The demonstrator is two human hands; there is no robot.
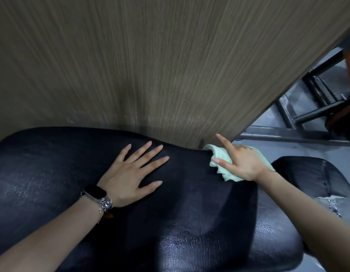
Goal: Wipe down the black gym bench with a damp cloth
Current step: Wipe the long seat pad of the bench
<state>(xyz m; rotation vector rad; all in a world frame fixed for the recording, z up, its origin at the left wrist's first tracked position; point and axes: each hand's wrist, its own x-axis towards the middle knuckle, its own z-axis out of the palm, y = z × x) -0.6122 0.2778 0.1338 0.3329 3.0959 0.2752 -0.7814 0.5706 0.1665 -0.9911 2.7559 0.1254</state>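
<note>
Wood-grain panel [150,65] behind; metal frame [307,112] right

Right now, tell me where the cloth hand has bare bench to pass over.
Bare padding lies below the left hand and toward the near edge of the black vinyl bench. It is crowded between the right hand, the pale green cloth and the wood-grain wall panel.

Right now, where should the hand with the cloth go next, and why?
Probably sweep the cloth toward you along the bench. The right hand holds it bunched at the far edge by the wall, so most of the pad looks unwiped. The left hand lies flat, steadying.
</note>
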